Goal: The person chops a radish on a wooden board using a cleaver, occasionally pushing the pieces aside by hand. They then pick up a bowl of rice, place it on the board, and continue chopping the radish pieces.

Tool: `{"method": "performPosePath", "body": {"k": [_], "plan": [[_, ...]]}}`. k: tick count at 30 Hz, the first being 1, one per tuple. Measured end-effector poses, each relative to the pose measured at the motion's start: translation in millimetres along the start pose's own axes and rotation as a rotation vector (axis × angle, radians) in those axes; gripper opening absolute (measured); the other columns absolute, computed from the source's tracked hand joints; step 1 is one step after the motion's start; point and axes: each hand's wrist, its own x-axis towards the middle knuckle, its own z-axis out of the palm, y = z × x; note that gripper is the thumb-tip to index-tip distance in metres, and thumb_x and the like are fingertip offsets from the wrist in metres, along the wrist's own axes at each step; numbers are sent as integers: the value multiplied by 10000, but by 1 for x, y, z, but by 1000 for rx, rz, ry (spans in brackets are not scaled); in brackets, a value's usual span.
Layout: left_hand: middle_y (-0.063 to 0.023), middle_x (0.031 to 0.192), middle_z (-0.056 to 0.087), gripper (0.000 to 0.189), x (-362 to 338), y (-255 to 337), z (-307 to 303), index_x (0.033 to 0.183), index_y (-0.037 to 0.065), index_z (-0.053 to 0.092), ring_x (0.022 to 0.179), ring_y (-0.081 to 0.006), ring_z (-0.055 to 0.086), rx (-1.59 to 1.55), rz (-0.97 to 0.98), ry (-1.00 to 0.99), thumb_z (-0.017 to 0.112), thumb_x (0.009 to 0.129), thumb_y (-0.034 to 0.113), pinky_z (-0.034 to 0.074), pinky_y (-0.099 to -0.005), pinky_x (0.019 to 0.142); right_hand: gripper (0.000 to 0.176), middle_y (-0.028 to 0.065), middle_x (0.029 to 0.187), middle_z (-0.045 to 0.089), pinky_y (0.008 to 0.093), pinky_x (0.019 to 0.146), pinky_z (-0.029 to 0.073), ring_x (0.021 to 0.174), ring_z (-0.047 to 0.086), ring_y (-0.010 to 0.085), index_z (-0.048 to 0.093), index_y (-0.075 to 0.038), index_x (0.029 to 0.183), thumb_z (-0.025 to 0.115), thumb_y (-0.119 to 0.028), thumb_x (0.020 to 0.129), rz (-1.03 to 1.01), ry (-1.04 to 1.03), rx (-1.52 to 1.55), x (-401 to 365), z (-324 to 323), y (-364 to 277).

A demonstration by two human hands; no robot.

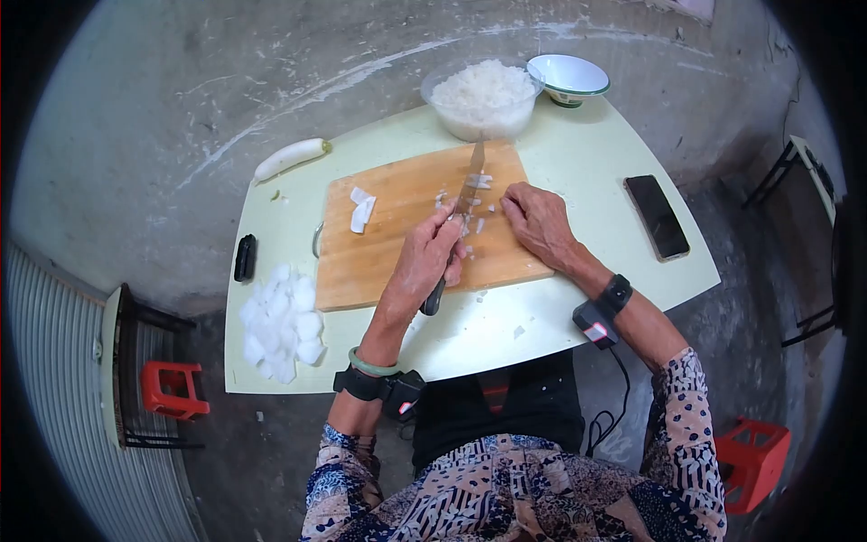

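Observation:
My left hand (426, 256) is closed around the dark handle of a kitchen knife (474, 172), whose blade points away from me over the wooden cutting board (397, 262). Small white cut pieces of radish (480, 182) lie scattered beside the blade. On the board's right part rests my right hand (542, 219), fingers curled in; whether anything is inside them is hidden. Two larger white slices (362, 210) lie on the left part of the board. A pile of thin white round slices (282, 323) sits on the table to the left of the board.
A whole white radish (291, 161) lies at the table's (623, 271) back left, above a small black object (245, 258). At the back stand a clear bowl (483, 117) heaped with white shreds and an enamel bowl (569, 77). A phone (657, 218) lies at right.

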Motion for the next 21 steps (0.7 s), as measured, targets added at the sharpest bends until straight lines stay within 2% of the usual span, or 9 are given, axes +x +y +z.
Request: {"method": "performPosePath", "body": {"k": [5,8,10,12,14,18,20,21], "plan": [[-29,781,565,510,-1,-12,7,1553,53,430,486,-82,476,-38,6,16,499,1080,231,404,-243,437,169,192,817,654,494,682,501,763,656,397,628,-13,892,632,-163,970,55,15,34,0,-4,-5],[-24,778,566,512,1,-10,4,1553,60,434,481,-83,475,97,46,8,507,1078,237,406,-247,435,179,195,803,648,498,685,501,761,654,401,625,-11,893,625,-167,981,50,0,14,0,-4,-4],[-21,777,571,505,-3,1,-3,1545,58,444,478,-81,468,-50,5,24,511,1077,234,410,-248,440,183,194,798,649,499,689,502,765,655,402,625,-9,888,625,-167,980,29,2,-4,2,-4,-2],[-31,782,576,503,-17,10,-15,1546,55,435,476,-82,462,-39,28,54,508,1078,223,411,-250,443,186,193,793,649,500,692,503,770,657,403,624,-8,883,625,-167,978,22,0,-21,-3,-4,0],[-48,790,585,511,-33,15,-30,1550,39,413,474,-84,462,-204,64,127,503,1080,217,416,-254,444,194,189,807,656,502,702,506,779,660,404,629,-6,877,628,-174,975,21,-17,-21,0,-3,-1],[-35,780,571,519,-62,6,-42,1542,3,413,488,-83,474,-166,42,213,508,1079,218,407,-246,452,197,184,807,656,502,706,508,772,657,405,633,-6,871,630,-175,971,12,1,-17,-1,-2,-2],[-44,791,575,515,-64,-9,-44,1538,-11,409,491,-85,470,-138,-42,238,498,1079,204,415,-255,459,195,182,812,655,504,712,510,776,655,403,636,-6,873,632,-176,970,-12,17,-28,-1,0,0],[-48,795,579,521,-63,-13,-40,1547,-9,398,495,-88,473,-146,-7,229,494,1080,201,422,-263,462,195,182,812,655,504,712,510,776,655,403,636,-6,873,632,-176,970,-14,11,-26,-1,1,-1]]}}
